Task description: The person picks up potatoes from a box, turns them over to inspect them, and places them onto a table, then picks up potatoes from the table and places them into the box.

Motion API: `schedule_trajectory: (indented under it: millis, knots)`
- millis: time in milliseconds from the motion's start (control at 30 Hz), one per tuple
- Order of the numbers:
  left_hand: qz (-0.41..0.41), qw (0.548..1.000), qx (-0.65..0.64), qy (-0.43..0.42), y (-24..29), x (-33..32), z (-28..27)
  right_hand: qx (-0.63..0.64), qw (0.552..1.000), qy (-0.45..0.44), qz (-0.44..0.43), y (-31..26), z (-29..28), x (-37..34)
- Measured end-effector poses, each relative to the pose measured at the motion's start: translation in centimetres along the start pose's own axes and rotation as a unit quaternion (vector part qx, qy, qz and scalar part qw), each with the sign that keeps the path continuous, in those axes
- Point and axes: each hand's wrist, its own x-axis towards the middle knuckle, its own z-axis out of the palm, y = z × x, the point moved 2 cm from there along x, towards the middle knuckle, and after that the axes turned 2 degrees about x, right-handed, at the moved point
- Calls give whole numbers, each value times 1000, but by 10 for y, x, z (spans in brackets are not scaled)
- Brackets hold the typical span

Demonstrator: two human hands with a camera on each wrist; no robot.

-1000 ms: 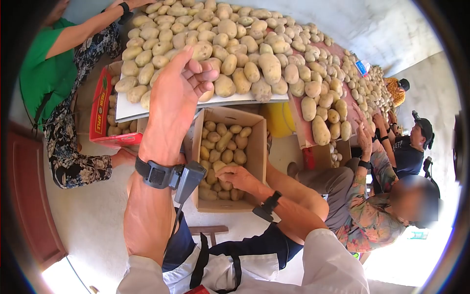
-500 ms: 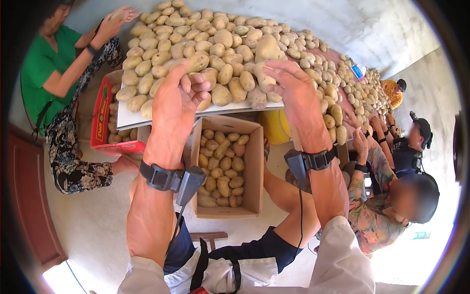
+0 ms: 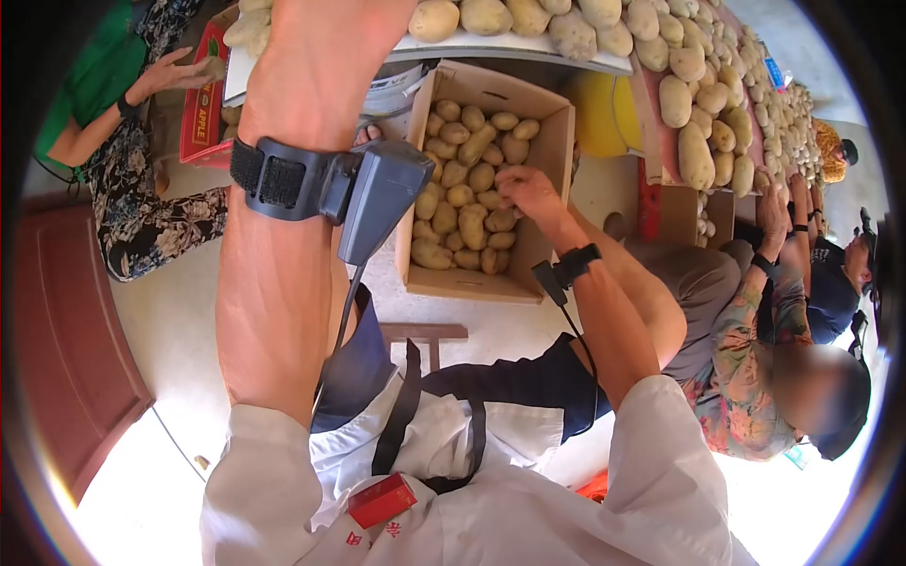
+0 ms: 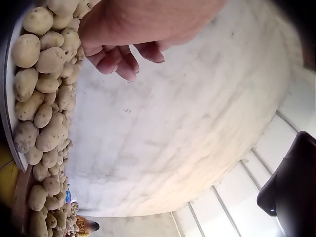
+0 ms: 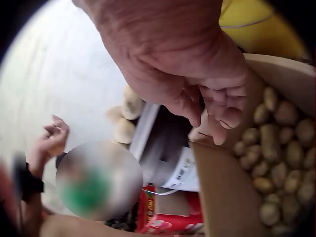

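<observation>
Pale, grey-smudged wall [image 4: 173, 123] fills much of the left wrist view, rising behind a white-topped table [image 3: 514, 49] heaped with pale tan, oval potatoes [image 4: 50, 60]. Below the table's edge, on the light floor, sits a brown, topless cardboard box [image 3: 472, 281], and inside it lies a layer of smaller, yellowish-tan potatoes [image 3: 472, 224].

I have my right hand [image 3: 531, 193] over that box, beside its right-hand wall as the head view shows it. Its fingers bend loosely, the thumb sits a little apart from them, and I see nothing held between them. The yellowish potatoes lie below and beside my fingertips; whether I touch any of them, I cannot tell.

I hold my left hand [image 4: 131, 29] up by the table, its fingers loosely curved and slightly spread, with nothing visible in them. The heaped potatoes are next to it in the left wrist view, some of them partly behind the hand; I cannot tell whether it touches any. From my head I see only the base of this hand, above the black wrist strap [image 3: 293, 179].

A round yellow plastic bucket [image 3: 604, 118] stands just beyond the box, under the table. To my left is a red printed carton [image 3: 203, 113], near a person in a green top [image 3: 80, 104].
</observation>
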Motion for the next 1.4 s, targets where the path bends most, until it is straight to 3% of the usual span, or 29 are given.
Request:
schedule_trajectory:
  millis: [33,67,133,167,233,300,333,400,500,567,633,667,733,933,967,1033,1167,1267,1400]
  knots:
    - [-4,1000,3,2,-2,-1,1,-91,996,-5,13,14,6,5]
    - [-1,1000,18,15,-3,-6,7,-88,996,-6,14,29,13,12]
    - [2,999,36,31,-3,-11,18,-332,940,-19,-78,56,31,30]
    - [-5,997,47,54,-3,-13,23,-331,940,-21,-78,75,41,38]
    - [-8,995,57,75,-4,-16,23,-411,895,36,-171,94,59,47]
    - [-8,999,31,20,-8,-16,17,-496,858,-95,-88,75,70,39]
    - [4,999,30,11,-5,-11,14,-476,874,-73,-69,83,78,46]
    - [-95,995,7,32,-4,-3,5,-462,885,-39,-38,105,93,60]
    - [-80,996,-13,-49,-5,4,-5,-457,889,-15,-34,109,102,55]
    - [-56,997,1,-58,-6,0,0,-445,895,3,-45,98,100,51]
    - [-68,998,1,-13,-7,-3,2,-426,902,-71,-7,79,98,35]
    - [-60,998,9,-11,-8,-3,2,-428,901,-63,-12,80,95,34]
    - [-61,998,7,-19,-7,-7,4,-394,905,-157,-25,89,95,33]
    - [-59,998,0,6,-13,-8,3,-267,948,-108,-135,99,85,32]
    - [-58,998,-3,17,-13,-9,2,-269,948,-101,-138,86,81,23]
    - [-59,998,-11,20,-10,-12,6,-133,985,-105,-27,41,72,-14]
    - [-60,998,-21,24,-8,-10,3,-135,979,-153,-24,-6,52,-36]
    - [-57,997,-23,44,-7,-11,2,-158,972,-161,-69,-53,31,-49]
    - [-60,997,-24,39,-9,-10,-1,-111,975,-64,-182,-156,-19,-85]
